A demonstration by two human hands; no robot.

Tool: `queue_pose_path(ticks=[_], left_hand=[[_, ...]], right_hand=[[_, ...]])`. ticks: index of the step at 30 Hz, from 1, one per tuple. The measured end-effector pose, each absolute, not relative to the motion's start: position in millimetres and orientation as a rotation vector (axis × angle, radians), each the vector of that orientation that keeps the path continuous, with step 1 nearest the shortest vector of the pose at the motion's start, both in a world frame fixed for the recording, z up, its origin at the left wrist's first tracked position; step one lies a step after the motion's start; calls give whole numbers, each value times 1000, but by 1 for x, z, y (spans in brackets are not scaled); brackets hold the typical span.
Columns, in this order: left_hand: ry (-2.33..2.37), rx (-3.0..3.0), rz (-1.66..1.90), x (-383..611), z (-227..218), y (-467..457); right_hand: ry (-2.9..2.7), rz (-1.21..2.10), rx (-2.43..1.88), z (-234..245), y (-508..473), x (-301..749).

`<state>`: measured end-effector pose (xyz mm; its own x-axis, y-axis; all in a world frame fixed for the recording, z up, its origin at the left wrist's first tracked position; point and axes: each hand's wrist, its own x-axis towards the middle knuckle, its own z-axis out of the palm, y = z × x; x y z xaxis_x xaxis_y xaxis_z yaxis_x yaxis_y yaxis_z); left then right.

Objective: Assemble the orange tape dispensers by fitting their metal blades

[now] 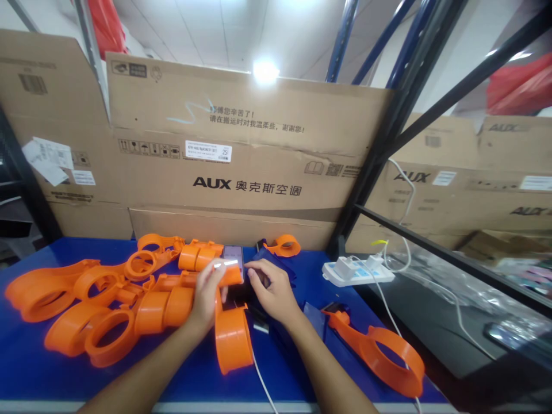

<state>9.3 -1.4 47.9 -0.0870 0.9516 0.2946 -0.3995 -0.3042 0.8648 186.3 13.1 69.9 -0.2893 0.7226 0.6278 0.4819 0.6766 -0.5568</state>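
My left hand [207, 290] has its fingers curled round an orange plastic part [230, 277] in the middle of the blue table [30, 368]. A small pale strip [225, 264] lies across its fingertips. My right hand [271, 287] rests beside it with fingers bent, touching a dark blue cloth or pouch [276, 261]. A phone [233, 255] with a dark screen lies just beyond both hands. A large orange ring piece [233, 339] stands between my forearms.
Several orange ring-and-handle parts [86, 293] are heaped on the left. Another lies at the right front [379, 351], one more at the back [284, 246]. A white power strip [357, 270] with cables sits right. Cardboard boxes [241, 167] wall the back; shelf posts [371, 167] rise right.
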Motion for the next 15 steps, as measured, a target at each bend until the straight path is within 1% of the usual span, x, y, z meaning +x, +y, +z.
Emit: queue_pose_path(ticks=[6,15], left_hand=[[807,1176,1507,12,39,2],[709,1295,1361,16,44,-2]], right_hand=[[-1847,622,-818,69,12,182],[-1718,743,-795,68,17,182]])
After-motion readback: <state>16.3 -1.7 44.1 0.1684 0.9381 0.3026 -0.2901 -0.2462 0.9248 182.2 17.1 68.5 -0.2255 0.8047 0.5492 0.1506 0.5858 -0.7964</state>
